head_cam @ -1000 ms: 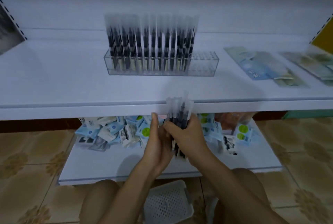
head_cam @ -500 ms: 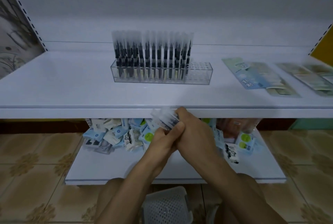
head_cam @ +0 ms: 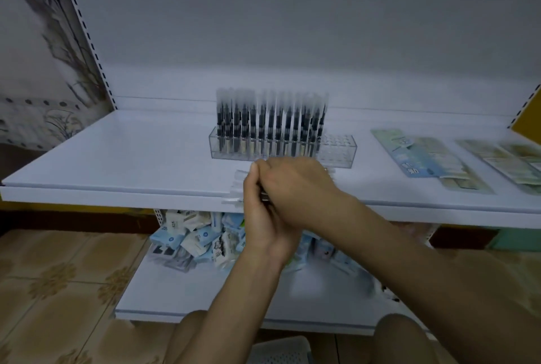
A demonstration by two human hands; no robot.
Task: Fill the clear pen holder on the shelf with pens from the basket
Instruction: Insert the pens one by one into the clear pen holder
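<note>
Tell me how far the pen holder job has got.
Done: pens stand upright in most of the holder. In hand: left hand and right hand both grip a bundle of pens at the shelf edge. Left: the empty holes at the holder's right end.

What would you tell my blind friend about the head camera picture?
A left hand and right hand grip a bundle of pens over the front of a white shelf. Behind stands a clear pen holder, mostly full, right end empty.

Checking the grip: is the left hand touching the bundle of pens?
Touching. The head view shows the left hand curled round the bundle of pens, clear caps sticking out past it.
</note>
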